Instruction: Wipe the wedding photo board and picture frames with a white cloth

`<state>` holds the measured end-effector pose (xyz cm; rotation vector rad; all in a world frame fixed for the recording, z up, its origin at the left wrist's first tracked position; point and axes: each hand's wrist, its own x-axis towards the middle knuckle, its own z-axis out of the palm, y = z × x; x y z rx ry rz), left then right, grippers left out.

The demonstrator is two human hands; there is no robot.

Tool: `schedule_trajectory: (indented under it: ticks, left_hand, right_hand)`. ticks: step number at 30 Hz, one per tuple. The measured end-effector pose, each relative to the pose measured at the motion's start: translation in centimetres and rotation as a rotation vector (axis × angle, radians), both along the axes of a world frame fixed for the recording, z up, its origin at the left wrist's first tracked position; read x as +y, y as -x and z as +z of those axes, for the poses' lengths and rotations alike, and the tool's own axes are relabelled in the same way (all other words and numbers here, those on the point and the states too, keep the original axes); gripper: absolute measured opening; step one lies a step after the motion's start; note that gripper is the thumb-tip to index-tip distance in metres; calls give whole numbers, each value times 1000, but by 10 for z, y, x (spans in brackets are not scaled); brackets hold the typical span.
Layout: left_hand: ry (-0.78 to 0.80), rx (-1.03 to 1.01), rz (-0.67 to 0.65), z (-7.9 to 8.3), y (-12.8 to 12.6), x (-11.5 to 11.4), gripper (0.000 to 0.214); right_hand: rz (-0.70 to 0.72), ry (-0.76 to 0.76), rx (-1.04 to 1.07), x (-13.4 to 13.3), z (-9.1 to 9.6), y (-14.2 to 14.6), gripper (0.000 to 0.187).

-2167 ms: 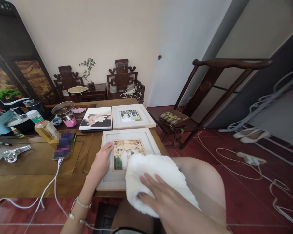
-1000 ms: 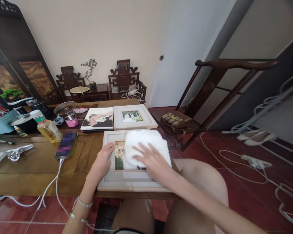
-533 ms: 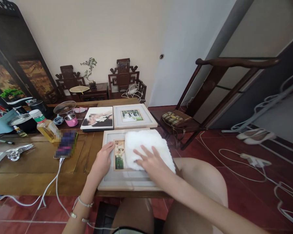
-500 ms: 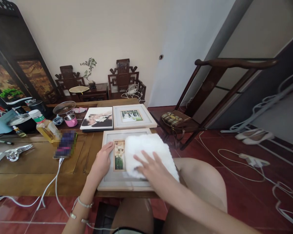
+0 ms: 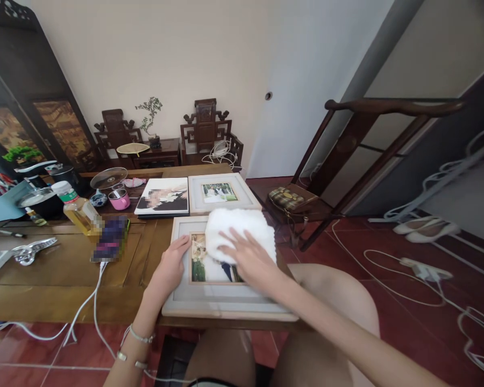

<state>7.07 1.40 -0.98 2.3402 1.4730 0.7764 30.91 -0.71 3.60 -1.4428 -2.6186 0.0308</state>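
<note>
A pale wooden picture frame (image 5: 229, 312) lies flat at the table's near edge, with a photo (image 5: 199, 266) partly showing behind its front. My left hand (image 5: 173, 269) grips the frame's left side, fingers together over the rim. Across the upper right of the frame is a fluffy white cloth (image 5: 242, 228). My right hand (image 5: 252, 260) presses on this cloth from above, its fingers spread and lying flat. The cloth and right hand hide much of the photo and the frame's right side.
Behind the frame lie a second framed photo (image 5: 221, 192) and a photo album (image 5: 165, 194). Left of them stand a pink cup (image 5: 120, 200) and a bottle (image 5: 78, 209); a phone (image 5: 111, 239) with white cables lies nearer. A wooden chair (image 5: 347, 145) holds a plaid bag (image 5: 286, 198).
My right hand has slid the white cloth up and slightly left over the frame, uncovering more of the photo and the lower right rim. My left hand stays on the left side.
</note>
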Motion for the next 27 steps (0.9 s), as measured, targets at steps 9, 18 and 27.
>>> schedule_trajectory:
  ticks: [9,18,27]
  left_hand:
    - [-63,-25,7,-1,-1,2,60]
    - [-49,-25,19,0,-2,-1,61]
    - [-23,-5,-6,2,0,-1,62]
  right_hand:
    - [54,37,-103,11,2,18,65]
    - [213,405,20,-110,43,16,69]
    - [58,3,29,14,5,7,81]
